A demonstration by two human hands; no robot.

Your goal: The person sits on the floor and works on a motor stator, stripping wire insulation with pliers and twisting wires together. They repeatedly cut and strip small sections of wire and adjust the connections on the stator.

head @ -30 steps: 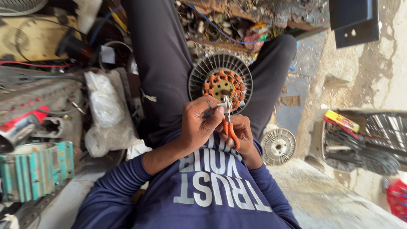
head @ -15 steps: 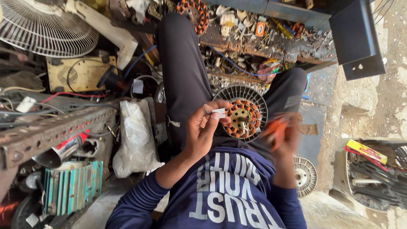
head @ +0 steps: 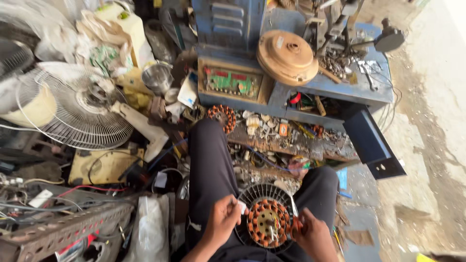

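A round fan stator with orange copper windings and a black ribbed rim rests on my lap between my dark-trousered legs. My left hand pinches a small white piece at the stator's left edge. At the right edge, my right hand grips orange-handled pliers, whose metal tips point up past the rim. Both hands sit at the bottom of the head view and my forearms are cut off.
Ahead stands a blue metal workbench carrying a tan round cover, with an open drawer of small parts. A second stator lies by my knee. At the left are a fan guard, a perforated angle iron and a plastic bag.
The view has tilted up to the workbench, so hands and stator sit lower in frame. My right hand with the pliers moved away, then back to the stator's right edge.
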